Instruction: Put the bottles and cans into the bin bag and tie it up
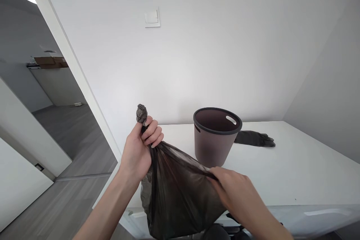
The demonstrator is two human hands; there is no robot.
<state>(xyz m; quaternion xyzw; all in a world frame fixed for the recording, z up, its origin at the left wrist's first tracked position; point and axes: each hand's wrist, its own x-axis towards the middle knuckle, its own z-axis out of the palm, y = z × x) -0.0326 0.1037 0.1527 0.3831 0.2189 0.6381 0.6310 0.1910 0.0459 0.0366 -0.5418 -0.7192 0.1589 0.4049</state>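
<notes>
A thin black plastic garbage bag (182, 195) hangs in front of the white tabletop's near edge, its lower part bulging. My left hand (143, 138) is closed round its gathered neck, and a crumpled, knot-like end sticks up above the thumb. On the bag's right side, my right hand (233, 185) grips a stretched fold of the plastic; some of its fingers are hidden. Just beyond the bag stands an upright brown trash bin (212, 146) with a dark rim and handle cutouts. What the bag contains cannot be made out.
A flattened black plastic bag (254, 138) lies on the white table (289, 172) behind the bin, to the right. The wall rises behind, with a light switch (152, 17). On the left, a doorway opens onto a grey floor (81, 153) and cardboard boxes (50, 62).
</notes>
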